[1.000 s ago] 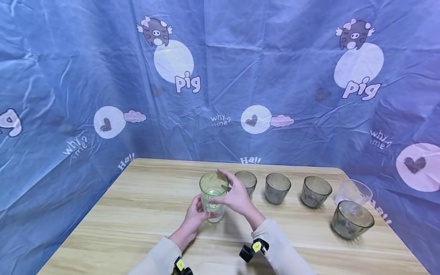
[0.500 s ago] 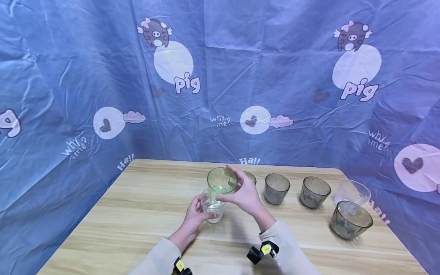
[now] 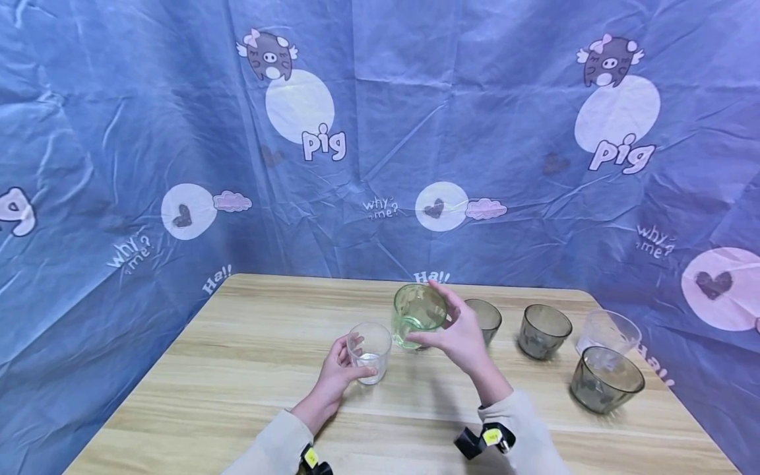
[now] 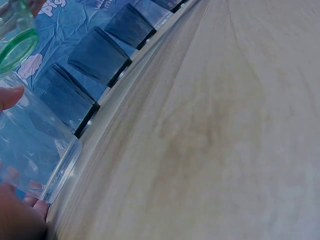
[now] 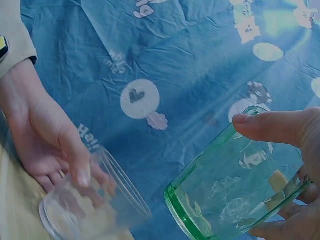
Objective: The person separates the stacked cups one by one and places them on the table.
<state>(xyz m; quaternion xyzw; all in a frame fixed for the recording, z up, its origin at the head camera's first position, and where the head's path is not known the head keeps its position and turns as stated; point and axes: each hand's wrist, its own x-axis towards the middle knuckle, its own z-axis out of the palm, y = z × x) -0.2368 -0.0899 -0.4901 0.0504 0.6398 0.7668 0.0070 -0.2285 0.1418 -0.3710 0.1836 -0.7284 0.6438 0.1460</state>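
Upright on the table, a clear cup (image 3: 371,340) is gripped round its side by my left hand (image 3: 334,377). In the left wrist view the thumb and fingertips of that hand lie on the clear cup (image 4: 35,145). My right hand (image 3: 460,330) holds a green transparent cup (image 3: 418,313) in the air, to the right of the clear cup and a little behind it. The two cups are apart. In the right wrist view the thumb presses one side of the green cup (image 5: 240,175) and the fingers wrap the other.
Along the back right stand smoky grey cups, one (image 3: 487,320) partly behind my right hand and another (image 3: 545,333) farther right. A clear cup (image 3: 611,330) and a nearer grey cup (image 3: 607,382) are near the right edge. A blue printed cloth (image 3: 380,132) hangs behind the wooden table (image 3: 237,343).
The green cup was nested in the clear cup. My right hand has lifted it out and carried it to the right, while my left hand keeps the clear cup in place.
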